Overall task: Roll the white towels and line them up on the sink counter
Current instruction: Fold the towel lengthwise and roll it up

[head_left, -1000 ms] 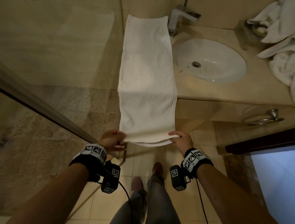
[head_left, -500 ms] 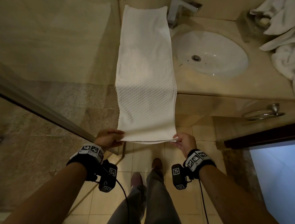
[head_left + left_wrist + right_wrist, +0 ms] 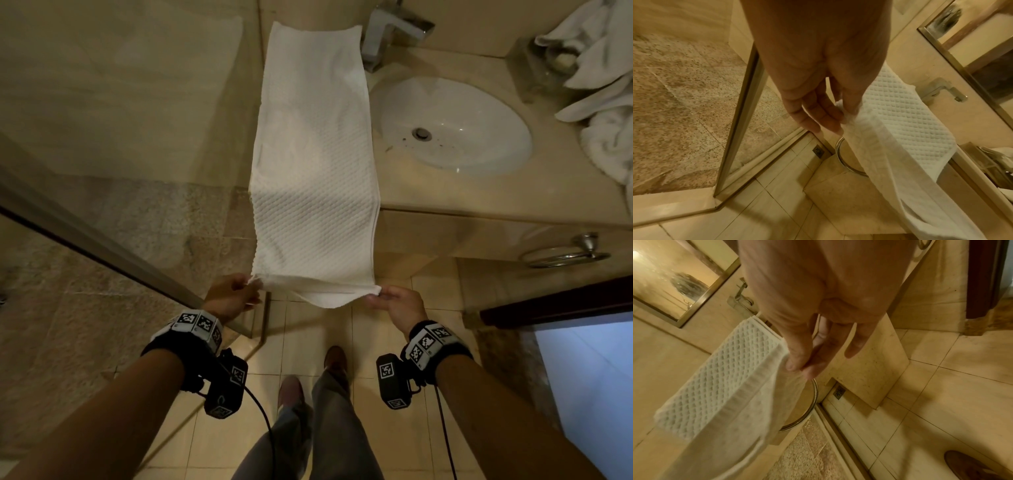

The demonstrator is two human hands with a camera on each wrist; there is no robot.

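A person standing at a bathroom sink desk point(image 3: 445, 192) stretches a folded white waffle-weave towel point(image 3: 313, 164) lengthwise, its far end lying on the desk's left end beside the oval basin point(image 3: 452, 126), its near end held out past the front edge over the tiled floor point(image 3: 376, 342). The left hand point(image 3: 230, 295) pinches the near-left corner between thumb and fingers, as the left wrist view confirms point(image 3: 818, 104); the right hand point(image 3: 399, 303) pinches the near-right corner, thumb against forefinger, with the other fingers hanging straight in the right wrist view point(image 3: 818, 340). A loose lower layer sags below the held edge between the two hands. The chrome faucet point(image 3: 388, 34) stands at the desk's back edge, its top cut off by the frame. At the desk's right end a heap of crumpled white towels point(image 3: 606, 102) runs out of the picture, so their number cannot be told, and a clear container point(image 3: 544, 61) beside them is too dim to identify. A chrome towel ring point(image 3: 565, 255) hangs below the front edge. The wearer's trouser legs and shoes show beneath.
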